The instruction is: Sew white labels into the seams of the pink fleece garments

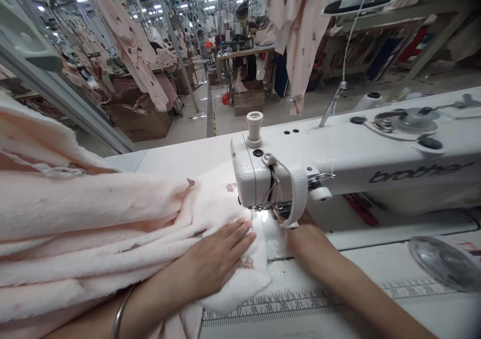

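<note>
My left hand [216,259] lies flat on pale pink plush fabric [158,199], its fingers stretched toward the needle area of a white sewing machine [338,151]. Small printed figures dot the cloth, which spreads in thick folds over the left of the table. My right hand [302,236] reaches in beside the machine's needle, behind a white curved guard [299,194]. Its fingers are mostly hidden there, so whether they hold anything does not show. A lamp lights the spot between both hands.
A printed ruler [278,304] runs along the table's front edge. To the right are a clear round dish [445,264] and a red-handled tool [361,209] under the machine arm. Behind, pink cloth pieces [300,43] hang, and cardboard boxes [250,98] stand on the floor.
</note>
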